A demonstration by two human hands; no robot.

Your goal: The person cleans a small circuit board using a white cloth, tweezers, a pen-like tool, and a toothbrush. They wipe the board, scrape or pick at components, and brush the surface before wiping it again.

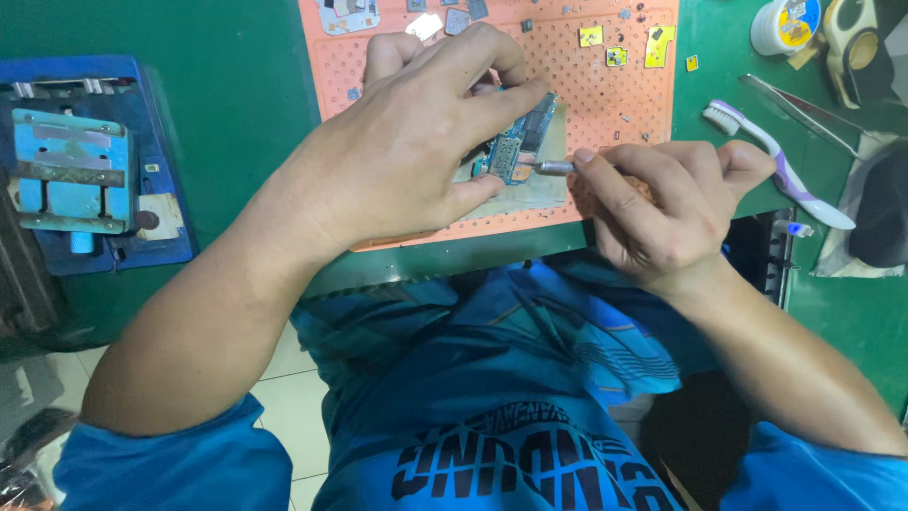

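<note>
A blue metal fixture (80, 175) sat at the far left of the green bench (255, 85). The left hand (407, 142) pinched a small circuit board (518, 142) against the orange perforated mat (605, 95), while the right hand (662, 203) gripped a metal-tipped tool (553, 167) touching the board. A white and purple toothbrush (776, 161) lay at right.

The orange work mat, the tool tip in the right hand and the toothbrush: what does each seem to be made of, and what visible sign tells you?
Orange work mat: probably silicone or rubber, matt, with a moulded grid of dimples. Tool tip in the right hand: metal, shiny silver-grey. Toothbrush: smooth glossy plastic, white and purple, with pale bristles.
</note>
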